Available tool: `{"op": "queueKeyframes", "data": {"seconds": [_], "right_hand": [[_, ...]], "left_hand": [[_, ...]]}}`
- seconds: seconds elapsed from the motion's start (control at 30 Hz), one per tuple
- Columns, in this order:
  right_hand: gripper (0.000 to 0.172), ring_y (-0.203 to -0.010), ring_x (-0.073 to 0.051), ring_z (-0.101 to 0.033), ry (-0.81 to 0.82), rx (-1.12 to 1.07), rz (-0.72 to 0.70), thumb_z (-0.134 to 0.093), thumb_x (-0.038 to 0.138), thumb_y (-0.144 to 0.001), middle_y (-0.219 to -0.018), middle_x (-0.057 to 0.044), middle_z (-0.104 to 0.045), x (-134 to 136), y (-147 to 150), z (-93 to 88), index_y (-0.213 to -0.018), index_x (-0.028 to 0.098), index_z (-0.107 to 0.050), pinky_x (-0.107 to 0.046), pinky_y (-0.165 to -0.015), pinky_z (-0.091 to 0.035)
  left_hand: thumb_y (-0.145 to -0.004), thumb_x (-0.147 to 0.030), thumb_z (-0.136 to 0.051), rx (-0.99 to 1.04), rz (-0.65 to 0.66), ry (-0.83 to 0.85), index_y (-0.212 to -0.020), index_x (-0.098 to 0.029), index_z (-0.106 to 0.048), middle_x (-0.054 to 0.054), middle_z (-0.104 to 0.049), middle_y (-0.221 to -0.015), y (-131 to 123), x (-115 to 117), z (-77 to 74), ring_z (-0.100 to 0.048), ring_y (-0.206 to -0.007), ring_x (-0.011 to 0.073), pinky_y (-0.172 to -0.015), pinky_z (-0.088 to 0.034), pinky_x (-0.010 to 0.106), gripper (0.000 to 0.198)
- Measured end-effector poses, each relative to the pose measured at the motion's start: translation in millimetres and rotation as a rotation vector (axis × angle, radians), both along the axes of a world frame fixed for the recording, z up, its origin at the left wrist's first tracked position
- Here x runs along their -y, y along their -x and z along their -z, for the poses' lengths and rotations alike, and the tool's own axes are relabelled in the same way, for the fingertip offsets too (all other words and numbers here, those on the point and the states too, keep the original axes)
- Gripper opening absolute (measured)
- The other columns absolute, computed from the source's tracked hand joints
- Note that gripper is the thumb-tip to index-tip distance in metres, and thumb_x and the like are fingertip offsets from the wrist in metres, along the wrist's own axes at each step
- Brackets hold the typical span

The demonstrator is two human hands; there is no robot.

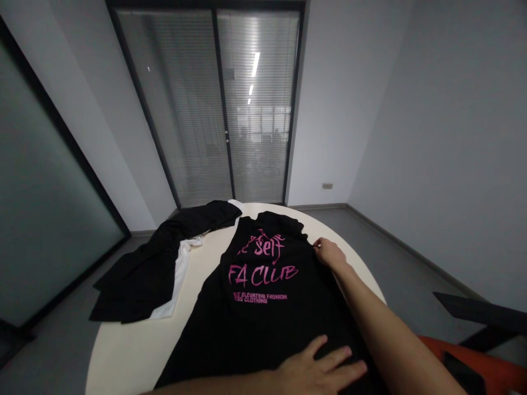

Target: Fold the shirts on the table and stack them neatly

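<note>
place: office, probably a meeting room | beyond far edge of counter [127,351]: glass partition [263,159], blinds [185,109], strip lights [256,64] | off near right edge: orange chair [494,365]

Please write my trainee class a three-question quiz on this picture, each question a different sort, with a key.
1. True or false: the left hand lies palm down on the black shirt.
2. Which hand pinches the edge of the shirt? A, the left hand; B, the right hand; C, neither.
3. Fill in the gap: the clothes beside the shirt on the table are black and ____.

Key: 1 true; 2 B; 3 white.
</note>
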State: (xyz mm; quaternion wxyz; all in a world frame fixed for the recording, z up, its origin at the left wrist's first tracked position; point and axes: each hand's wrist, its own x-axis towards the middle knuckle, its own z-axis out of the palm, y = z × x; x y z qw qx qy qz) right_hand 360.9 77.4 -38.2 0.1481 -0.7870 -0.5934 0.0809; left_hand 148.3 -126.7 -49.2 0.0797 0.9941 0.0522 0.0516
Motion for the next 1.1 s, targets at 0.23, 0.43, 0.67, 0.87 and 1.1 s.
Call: {"op": "queueKeyframes", "data": {"seconds": [0.23, 0.43, 0.67, 0.87, 1.1], "right_hand": [[0.030, -0.095, -0.033, -0.070, 0.087, -0.007, 0.104, -0.062, 0.034, -0.080, -0.101, -0.021, -0.072, -11.2, -13.0, -12.3, -0.097, 0.014, -0.074, -0.042, -0.076, -0.053], [0.032, -0.100, -0.030, -0.068, -0.012, -0.069, 0.200, -0.055, 0.034, -0.085, -0.108, -0.018, -0.070, -0.1, 1.4, -1.5, -0.109, 0.018, -0.068, -0.040, -0.080, -0.052], [0.034, -0.097, -0.025, -0.066, -0.290, -0.058, 0.099, -0.048, 0.032, -0.088, -0.110, -0.010, -0.069, 23.0, 2.9, 4.0, -0.119, 0.021, -0.059, -0.033, -0.077, -0.047], [0.030, -0.098, -0.029, -0.066, -0.140, -0.031, 0.178, -0.048, 0.031, -0.087, -0.110, -0.012, -0.068, 21.3, -2.6, 2.2, -0.112, 0.022, -0.063, -0.038, -0.077, -0.048], [0.038, -0.110, -0.035, -0.061, -0.062, 0.120, 0.083, -0.049, 0.017, -0.084, -0.121, -0.020, -0.063, 7.6, 10.4, -8.0, -0.120, 0.015, -0.063, -0.044, -0.082, -0.050]], "left_hand": [[-0.103, -0.028, -0.039, -0.015, 0.020, 0.078, -0.147, -0.035, -0.045, 0.006, -0.034, -0.159, -40.0, 2.0, 5.1, -0.015, -0.153, 0.0286, -0.118, -0.025, 0.057, 0.045], [-0.101, -0.044, -0.044, 0.022, -0.041, 0.201, -0.135, -0.018, -0.057, 0.009, -0.046, -0.152, 19.3, -26.7, -35.8, -0.036, -0.145, 0.0231, -0.117, -0.033, 0.037, 0.044], [-0.095, -0.042, -0.053, 0.022, -0.822, -0.067, -0.145, -0.022, -0.047, 0.013, -0.030, -0.161, 86.4, -76.3, -37.4, -0.022, -0.150, 0.0356, -0.120, -0.017, 0.060, 0.055], [-0.086, -0.016, -0.050, -0.063, -1.224, -0.058, -0.136, -0.018, -0.052, 0.018, -0.045, -0.148, 128.7, -101.1, -44.5, -0.044, -0.135, 0.0324, -0.099, -0.047, 0.043, 0.050], [-0.098, -0.040, -0.036, 0.068, -1.479, 0.173, -0.125, -0.016, -0.056, 0.018, -0.065, -0.122, 156.7, -153.6, -52.1, -0.067, -0.105, 0.0302, -0.087, -0.049, 0.040, 0.041]]}}
